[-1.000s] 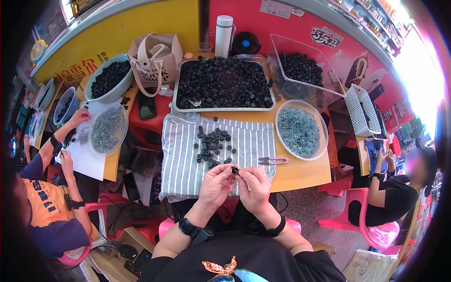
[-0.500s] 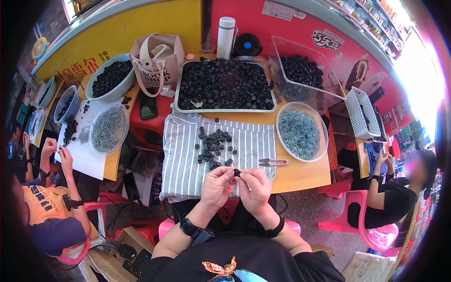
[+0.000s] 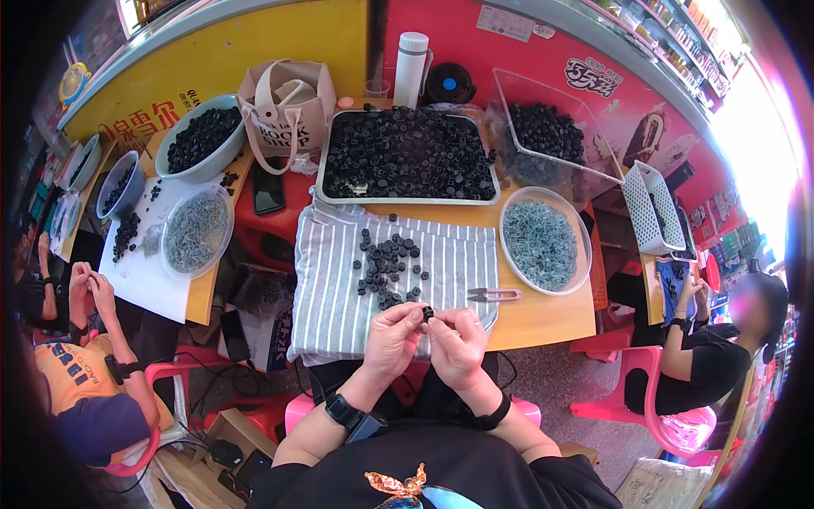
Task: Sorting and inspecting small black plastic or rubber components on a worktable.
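Observation:
My left hand (image 3: 392, 341) and my right hand (image 3: 459, 346) meet at the table's near edge. Their thumbs and fingertips pinch a small round black plastic cap (image 3: 427, 314); finer detail on it is too small to tell. Just beyond my fingers, a loose heap of similar black caps (image 3: 392, 261) lies on a grey-and-white striped cloth (image 3: 326, 271). Thread snips (image 3: 494, 294) with a pinkish handle rest to the right of my right hand, at the cloth's edge.
A tray (image 3: 409, 201) heaped with black caps stands behind the cloth. To the right is a round tub (image 3: 583, 276) of small clear bluish pieces, with a clear bin (image 3: 606, 140) behind. A white bottle (image 3: 411, 68) and tote bag (image 3: 292, 114) stand farther back. Co-workers sit on both sides.
My hands stay nearly in place, still pinching the cap; my right fingers shift slightly and the cap appears turned. The co-worker on the left has brought their hands closer together.

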Demonstrator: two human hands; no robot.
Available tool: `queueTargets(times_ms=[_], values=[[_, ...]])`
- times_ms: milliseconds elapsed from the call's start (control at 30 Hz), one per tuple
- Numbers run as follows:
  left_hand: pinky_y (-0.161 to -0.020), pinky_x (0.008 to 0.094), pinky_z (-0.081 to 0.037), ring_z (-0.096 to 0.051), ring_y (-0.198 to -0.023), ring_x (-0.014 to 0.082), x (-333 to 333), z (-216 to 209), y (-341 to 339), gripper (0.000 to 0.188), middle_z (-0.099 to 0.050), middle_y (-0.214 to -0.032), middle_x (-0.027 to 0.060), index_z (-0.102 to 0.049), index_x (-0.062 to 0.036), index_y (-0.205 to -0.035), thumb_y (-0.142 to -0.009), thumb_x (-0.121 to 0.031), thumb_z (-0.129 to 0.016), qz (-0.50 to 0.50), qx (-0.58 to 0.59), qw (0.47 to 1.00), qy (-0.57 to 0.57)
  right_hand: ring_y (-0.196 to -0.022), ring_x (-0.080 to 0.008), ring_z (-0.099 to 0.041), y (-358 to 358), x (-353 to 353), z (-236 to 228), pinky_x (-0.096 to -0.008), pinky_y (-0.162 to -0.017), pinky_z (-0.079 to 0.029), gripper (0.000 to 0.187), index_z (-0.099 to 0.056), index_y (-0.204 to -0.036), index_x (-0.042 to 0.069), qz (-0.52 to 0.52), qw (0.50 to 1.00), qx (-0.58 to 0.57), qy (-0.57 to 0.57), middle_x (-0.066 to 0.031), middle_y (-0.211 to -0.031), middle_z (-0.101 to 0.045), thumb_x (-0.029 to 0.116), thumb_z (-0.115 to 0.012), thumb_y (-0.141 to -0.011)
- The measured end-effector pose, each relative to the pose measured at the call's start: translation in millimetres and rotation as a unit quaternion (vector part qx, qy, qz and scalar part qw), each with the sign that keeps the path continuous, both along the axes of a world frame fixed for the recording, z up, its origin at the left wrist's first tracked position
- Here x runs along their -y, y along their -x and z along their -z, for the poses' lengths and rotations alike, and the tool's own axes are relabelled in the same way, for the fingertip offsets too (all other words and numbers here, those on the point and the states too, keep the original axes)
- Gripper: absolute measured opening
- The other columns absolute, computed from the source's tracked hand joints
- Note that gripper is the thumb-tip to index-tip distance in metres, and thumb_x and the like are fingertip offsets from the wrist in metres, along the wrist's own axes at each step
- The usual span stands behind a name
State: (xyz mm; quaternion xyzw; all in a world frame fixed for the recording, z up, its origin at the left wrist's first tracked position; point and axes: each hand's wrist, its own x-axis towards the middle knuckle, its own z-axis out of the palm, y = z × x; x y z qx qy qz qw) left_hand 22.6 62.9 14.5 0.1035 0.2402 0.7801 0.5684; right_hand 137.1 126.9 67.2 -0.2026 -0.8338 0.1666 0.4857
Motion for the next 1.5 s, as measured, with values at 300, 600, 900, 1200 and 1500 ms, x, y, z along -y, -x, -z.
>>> queueTargets(times_ms=[300, 600, 900, 1200, 1500], values=[[-0.078, 0.0266, -0.053, -0.065, -0.086, 0.0139, -0.4, -4.0, 0.0, 0.014, -0.071, -0.1, 0.0092, -0.071, 0.0016, -0.106, -0.094, -0.003, -0.064, -0.004, 0.003, 1.0, 0.004, -0.069, -0.0245, -0.059, 0.6, -3.6, -1.1, -0.0339, -0.058, -0.047, 0.024, -0.069, -0.086, -0.001, -0.012, 0.999, 0.016, -0.034, -0.0105, -0.086, -0.062, -0.005, -0.075, -0.063], [-0.08, 0.026, -0.052, -0.064, -0.087, 0.0131, 0.7, -5.6, 1.7, 0.014, -0.07, -0.099, 0.0083, -0.07, 0.0026, -0.106, -0.095, -0.002, -0.063, 0.004, 0.0, 1.0, 0.0, -0.068, -0.022, -0.059, 0.0, -6.1, -0.2, -0.0314, -0.056, -0.047, 0.023, -0.069, -0.086, 0.0, -0.029, 0.999, 0.014, 0.006, -0.0088, -0.084, -0.062, -0.01, -0.076, -0.067], [-0.088, 0.0271, -0.051, -0.065, -0.097, 0.0147, 2.8, -4.8, 3.3, 0.018, -0.069, -0.106, 0.0096, -0.068, 0.004, -0.11, -0.095, -0.001, -0.062, 0.021, -0.006, 0.999, -0.029, -0.07, -0.019, -0.063, 1.1, -8.6, 2.0, -0.028, -0.059, -0.054, 0.018, -0.067, -0.086, -0.002, -0.064, 0.992, -0.004, 0.111, -0.0104, -0.085, -0.061, -0.012, -0.075, -0.073], [-0.095, 0.0286, -0.05, -0.063, -0.104, 0.0156, 4.9, 0.3, 1.2, 0.024, -0.066, -0.113, 0.0095, -0.064, 0.0047, -0.116, -0.092, 0.003, -0.064, 0.03, -0.042, 0.997, -0.054, -0.068, -0.021, -0.062, 3.8, -4.7, 2.8, -0.0295, -0.057, -0.05, 0.022, -0.065, -0.086, -0.001, -0.033, 0.982, -0.013, 0.184, -0.0106, -0.085, -0.061, -0.012, -0.074, -0.07], [-0.094, 0.0273, -0.05, -0.063, -0.103, 0.0148, 1.6, 2.7, -0.5, 0.021, -0.066, -0.11, 0.0092, -0.065, 0.0055, -0.114, -0.094, 0.006, -0.06, 0.019, -0.077, 0.996, -0.049, -0.069, -0.0234, -0.063, 5.5, -7.6, 9.7, -0.0305, -0.059, -0.051, 0.022, -0.064, -0.084, 0.0, -0.019, 0.993, -0.012, 0.119, -0.0107, -0.084, -0.06, -0.013, -0.073, -0.068]])
